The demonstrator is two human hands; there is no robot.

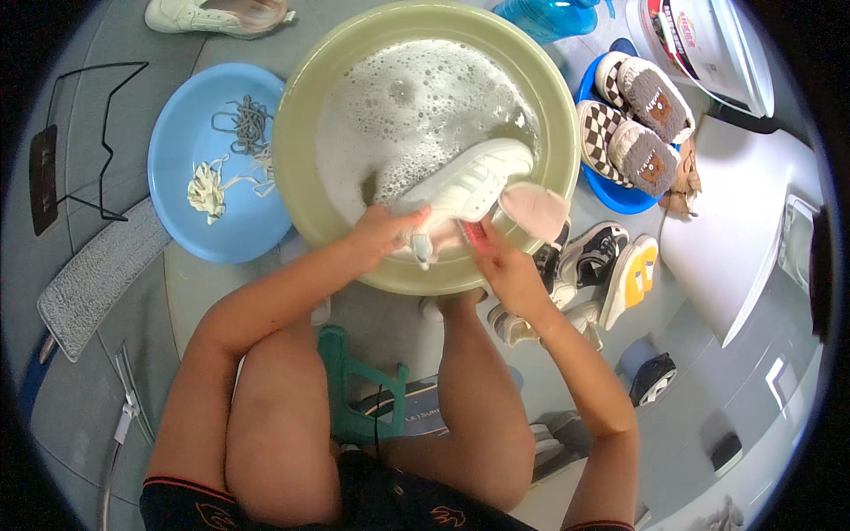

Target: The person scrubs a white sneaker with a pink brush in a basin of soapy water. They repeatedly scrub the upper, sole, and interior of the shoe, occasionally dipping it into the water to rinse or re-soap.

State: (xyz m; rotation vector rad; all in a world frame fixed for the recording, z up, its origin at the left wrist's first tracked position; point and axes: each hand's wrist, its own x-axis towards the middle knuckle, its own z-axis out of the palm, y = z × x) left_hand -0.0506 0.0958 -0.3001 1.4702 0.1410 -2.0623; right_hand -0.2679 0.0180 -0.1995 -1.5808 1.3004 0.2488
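Note:
A white sneaker (482, 173) is held over the near right part of a large pale green basin (297, 190) of foamy water. My left hand (385, 232) is closed round the shoe's heel end, and its toe points to the far right. The laces are off, and the pale pink-lined tongue (534, 209) is folded out to the right. In my right hand (507, 258) is a small brush with pink-red bristles (474, 234), against the shoe's opening. My right fingers partly hide the brush.
Left stands a light blue basin (177, 190) with grey laces (245, 126) and white laces (206, 192). Slippers (651, 159) sit in a dark blue basin at right, with several shoes (593, 265) nearby. Another white shoe (217, 16) lies far left. A green stool (341, 380) is under me.

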